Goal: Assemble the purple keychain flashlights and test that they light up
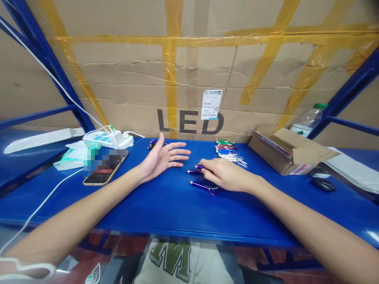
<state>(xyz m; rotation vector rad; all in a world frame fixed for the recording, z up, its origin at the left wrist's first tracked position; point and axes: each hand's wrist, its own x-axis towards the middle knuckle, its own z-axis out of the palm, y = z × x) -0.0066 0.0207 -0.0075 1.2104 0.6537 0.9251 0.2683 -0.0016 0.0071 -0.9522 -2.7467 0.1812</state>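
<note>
My left hand (pixel 161 159) is open over the blue table (pixel 166 209), palm turned to the right and fingers spread, holding nothing. Behind it, dark pen-like items (pixel 153 144) are partly hidden. My right hand (pixel 226 173) is closed, thumb and fingers on a purple metallic pen-like item (pixel 199 167). Just below that lies a second purple item (pixel 193 171), partly under the hand. Nearer the front edge rests a third purple item (pixel 199 185) with a ring at its right end. Green, red, blue and silver items (pixel 226 151) lie in a row behind my right hand.
At the left are a phone (pixel 108 169), a white power strip (pixel 103 139) with cables and a plastic packet (pixel 71 156). An open cardboard box (pixel 284 152), a black mouse (pixel 323 184) and a bottle (pixel 309 118) stand right. A large carton (pixel 133 86) backs the table.
</note>
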